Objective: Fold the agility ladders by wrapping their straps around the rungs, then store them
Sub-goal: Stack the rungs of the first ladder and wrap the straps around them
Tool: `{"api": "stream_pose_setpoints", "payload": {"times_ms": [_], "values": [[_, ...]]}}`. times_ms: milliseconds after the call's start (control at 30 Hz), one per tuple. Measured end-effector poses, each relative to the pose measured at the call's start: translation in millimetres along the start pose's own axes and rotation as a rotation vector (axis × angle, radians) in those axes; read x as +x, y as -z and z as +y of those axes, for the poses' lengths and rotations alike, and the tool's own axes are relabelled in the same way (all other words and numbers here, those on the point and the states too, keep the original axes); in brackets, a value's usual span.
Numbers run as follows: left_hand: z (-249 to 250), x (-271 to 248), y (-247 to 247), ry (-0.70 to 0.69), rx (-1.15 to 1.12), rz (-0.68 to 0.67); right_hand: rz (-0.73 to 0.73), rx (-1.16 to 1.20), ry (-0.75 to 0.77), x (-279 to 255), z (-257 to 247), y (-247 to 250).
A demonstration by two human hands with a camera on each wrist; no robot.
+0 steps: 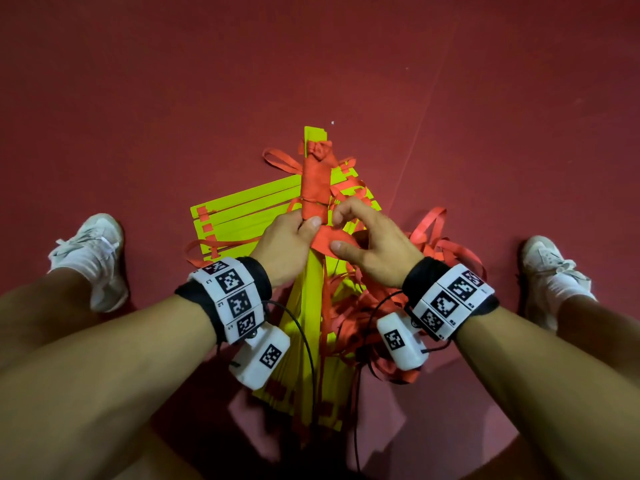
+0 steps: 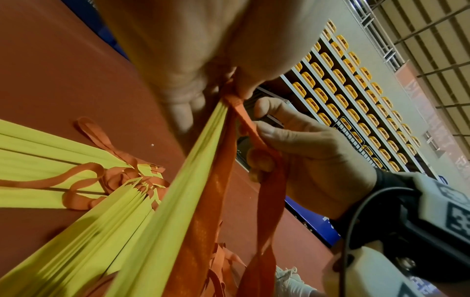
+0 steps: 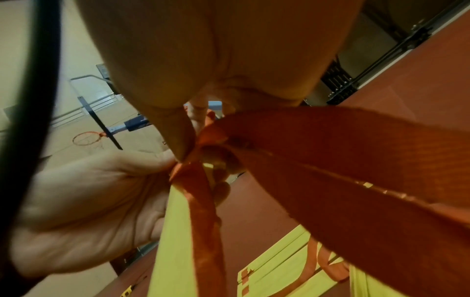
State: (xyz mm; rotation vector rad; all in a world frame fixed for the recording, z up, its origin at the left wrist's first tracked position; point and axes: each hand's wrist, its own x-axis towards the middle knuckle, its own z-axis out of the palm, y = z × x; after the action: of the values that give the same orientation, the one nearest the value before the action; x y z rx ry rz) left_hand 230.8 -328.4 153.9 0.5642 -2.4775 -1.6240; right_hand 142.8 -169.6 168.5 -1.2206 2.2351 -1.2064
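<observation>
A bundle of yellow rungs (image 1: 308, 306) is held up over the red floor, its far half bound in wound orange strap (image 1: 314, 181). My left hand (image 1: 294, 237) grips the bundle at the edge of the wrapping, thumb on top. My right hand (image 1: 363, 244) pinches a loose length of orange strap (image 1: 332, 239) just right of the bundle. In the left wrist view the strap (image 2: 244, 118) runs from the rungs (image 2: 178, 180) to the right hand (image 2: 300, 144). The right wrist view has the strap (image 3: 330, 152) close up and the rungs (image 3: 175, 231) below it.
A second ladder (image 1: 249, 209) lies fanned flat on the floor behind the bundle, orange straps looped round it. Loose strap (image 1: 429, 237) is heaped at the right. My white shoes (image 1: 93, 254) (image 1: 550, 268) flank the pile. Stadium seats (image 2: 356, 96) and a basketball hoop (image 3: 86, 138) show far off.
</observation>
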Motion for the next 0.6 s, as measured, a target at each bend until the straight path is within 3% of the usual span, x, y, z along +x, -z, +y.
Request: {"api": "stream_pose_setpoints", "payload": {"times_ms": [333,600], "values": [[-1.7,-3.0,-4.1,0.016,-0.051,-0.014,-0.004,-0.251,-0.119,2.6,0.0,-2.9],[3.9,-5.4,-3.9,0.004,-0.007,-0.003,-0.128,-0.084,-0.109,2.2,0.8,-1.7]]}}
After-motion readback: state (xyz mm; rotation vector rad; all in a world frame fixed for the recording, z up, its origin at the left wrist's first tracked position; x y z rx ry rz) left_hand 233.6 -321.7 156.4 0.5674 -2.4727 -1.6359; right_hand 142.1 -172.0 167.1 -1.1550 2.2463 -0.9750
